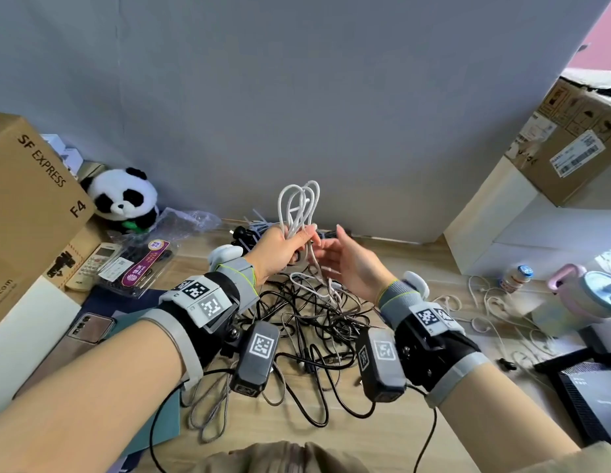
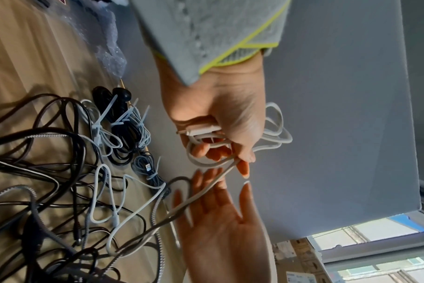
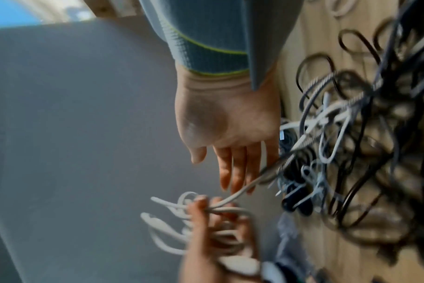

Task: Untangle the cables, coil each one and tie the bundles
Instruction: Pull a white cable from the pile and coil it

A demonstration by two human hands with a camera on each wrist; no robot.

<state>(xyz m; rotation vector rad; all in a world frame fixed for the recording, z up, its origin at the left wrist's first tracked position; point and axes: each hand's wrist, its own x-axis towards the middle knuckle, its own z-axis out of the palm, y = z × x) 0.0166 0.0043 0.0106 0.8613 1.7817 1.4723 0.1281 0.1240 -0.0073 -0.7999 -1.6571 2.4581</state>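
My left hand (image 1: pixel 290 245) is raised above the wooden table (image 1: pixel 410 421) and grips a half-coiled white cable (image 1: pixel 299 203) whose loops stand up out of the fist. In the left wrist view the left hand (image 2: pixel 226 134) has that cable's white plug (image 2: pixel 201 131) and loops (image 2: pixel 276 132) in its curled fingers. The loose tail (image 2: pixel 201 195) runs down into the tangle of black, white and braided cables (image 1: pixel 317 322). My right hand (image 1: pixel 341 257) is open beside it, palm up, fingers straight, and the tail slants across the fingers (image 3: pixel 235 168).
Several zip-tied bundles (image 2: pixel 124 130) lie at the table's back by the grey wall. A cardboard box (image 1: pixel 27 206), a panda toy (image 1: pixel 125 198) and a remote (image 1: pixel 92 264) are at the left. White earphones (image 1: pixel 495 302), a small bottle (image 1: pixel 517 276) and a pink mug (image 1: pixel 584 291) sit at the right.
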